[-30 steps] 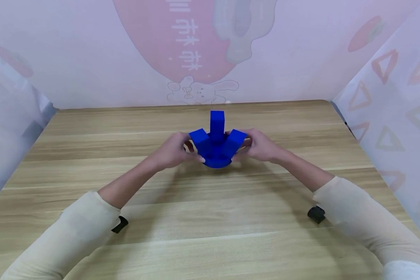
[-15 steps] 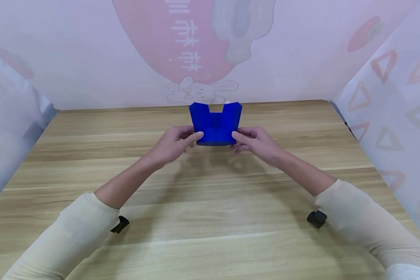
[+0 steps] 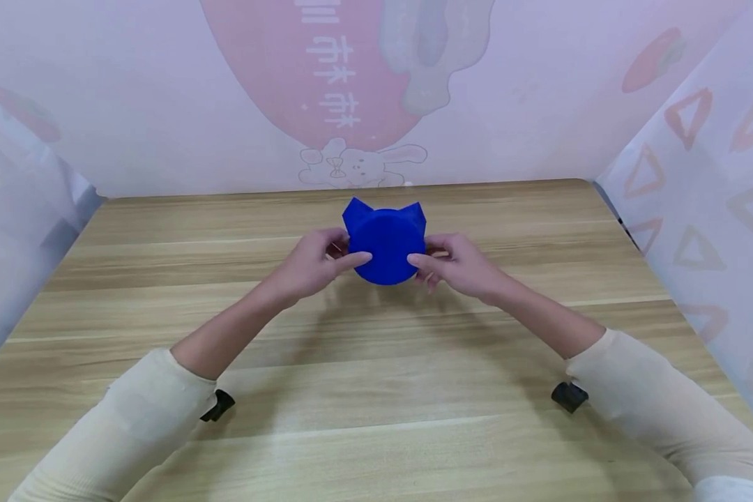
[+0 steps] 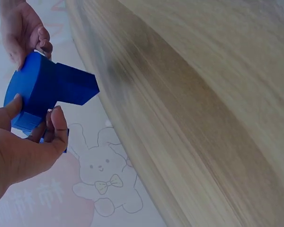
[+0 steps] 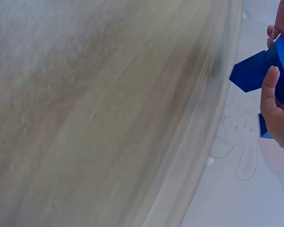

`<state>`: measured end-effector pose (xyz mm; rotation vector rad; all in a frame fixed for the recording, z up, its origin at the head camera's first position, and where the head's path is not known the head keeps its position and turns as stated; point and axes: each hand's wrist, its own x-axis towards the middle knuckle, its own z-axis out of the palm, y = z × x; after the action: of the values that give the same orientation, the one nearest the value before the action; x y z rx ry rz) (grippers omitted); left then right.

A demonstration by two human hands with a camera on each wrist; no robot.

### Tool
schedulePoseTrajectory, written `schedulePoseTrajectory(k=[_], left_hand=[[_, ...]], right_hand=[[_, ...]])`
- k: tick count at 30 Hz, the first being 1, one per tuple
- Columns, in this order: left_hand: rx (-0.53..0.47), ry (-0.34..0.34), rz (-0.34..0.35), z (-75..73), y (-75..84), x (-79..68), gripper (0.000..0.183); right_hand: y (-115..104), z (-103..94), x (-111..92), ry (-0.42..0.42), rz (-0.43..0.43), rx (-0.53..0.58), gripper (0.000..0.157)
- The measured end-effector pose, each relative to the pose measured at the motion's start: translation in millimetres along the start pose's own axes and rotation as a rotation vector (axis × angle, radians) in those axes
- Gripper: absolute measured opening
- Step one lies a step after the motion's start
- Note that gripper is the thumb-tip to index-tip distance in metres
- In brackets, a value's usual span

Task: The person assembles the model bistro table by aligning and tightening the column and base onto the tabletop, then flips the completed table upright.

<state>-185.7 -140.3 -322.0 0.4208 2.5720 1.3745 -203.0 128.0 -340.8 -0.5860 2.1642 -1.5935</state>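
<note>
A blue object with a round base and block-like prongs (image 3: 386, 244) is held above the table between both hands. Its flat round face is turned to the head camera, and two prong ends stick out past the top. My left hand (image 3: 314, 263) pinches its left edge, thumb on the round face and fingers behind. On the opposite edge my right hand (image 3: 463, 266) grips it the same way. In the left wrist view one prong of the blue object (image 4: 75, 85) points out over the table side. The right wrist view shows the blue object (image 5: 251, 72) partly cut off at the frame edge.
A wood-grain table (image 3: 376, 390) lies beneath the hands. Behind it stands a pale printed wall (image 3: 163, 97), with another printed panel (image 3: 715, 209) on the right. Black wrist-camera mounts (image 3: 569, 396) hang under both sleeves.
The blue object has been tipped over: its prongs pointed up toward the camera, and now its round flat face shows instead. Both hands turned with it, thumbs moving onto that face.
</note>
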Motion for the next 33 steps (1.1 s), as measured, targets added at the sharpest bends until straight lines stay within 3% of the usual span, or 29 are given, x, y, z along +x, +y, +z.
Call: schedulePoseTrajectory(k=[8, 14, 21, 27, 33], left_hand=[[-0.219, 0.055, -0.122, 3.5, 3.7, -2.0, 0.040], [-0.270, 0.084, -0.184, 5.0, 5.0, -0.6, 0.054], [-0.248, 0.028, -0.082, 6.7, 5.5, -1.6, 0.072], [-0.232, -0.028, -0.021, 6.1, 2.8, -1.2, 0.065], [-0.293, -0.071, -0.030, 3.0, 1.8, -2.8, 0.069]], right_hand=[[-8.1, 2.5, -0.1, 0.130, 0.134, 0.258, 0.033], [-8.9, 2.1, 0.2, 0.170, 0.155, 0.293, 0.044], [-5.9, -0.1, -1.9, 0.064, 0.035, 0.218, 0.071], [-2.4, -3.8, -3.6, 0.024, -0.020, 0.174, 0.068], [-1.6, -8.0, -5.6, 0.016, -0.047, 0.147, 0.072]])
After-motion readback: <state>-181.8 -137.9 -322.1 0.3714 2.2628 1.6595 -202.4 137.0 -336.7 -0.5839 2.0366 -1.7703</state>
